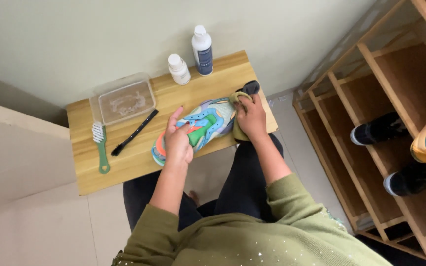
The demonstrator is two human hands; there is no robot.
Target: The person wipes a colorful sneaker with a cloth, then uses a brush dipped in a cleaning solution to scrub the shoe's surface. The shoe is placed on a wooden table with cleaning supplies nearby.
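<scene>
1. Multicoloured rubber and foam: the shoe lies sole-up near the front edge of the wooden table, its tread in blue, green, orange and pale grey panels.
2. Left hand: rests on the heel half of the sole, fingers partly extended and pressing down, not closed around it.
3. Right hand: fingers closed on an olive-green cloth, held against the toe end.
4. Handling estimate: the shoe is probably light, with a flexible sole and a soft upper; the ridged tread gives friction. Best hold is across the midsole or at the heel.
5. Cloth: soft, limp, folds under the fingers.
6. Adjacent items on the table: a green-handled brush with white bristles, a slim black brush, a clear plastic lidded box, two white bottles, smooth and rigid.
7. A wooden slatted rack stands to the right, holding dark and yellow shoes.
</scene>
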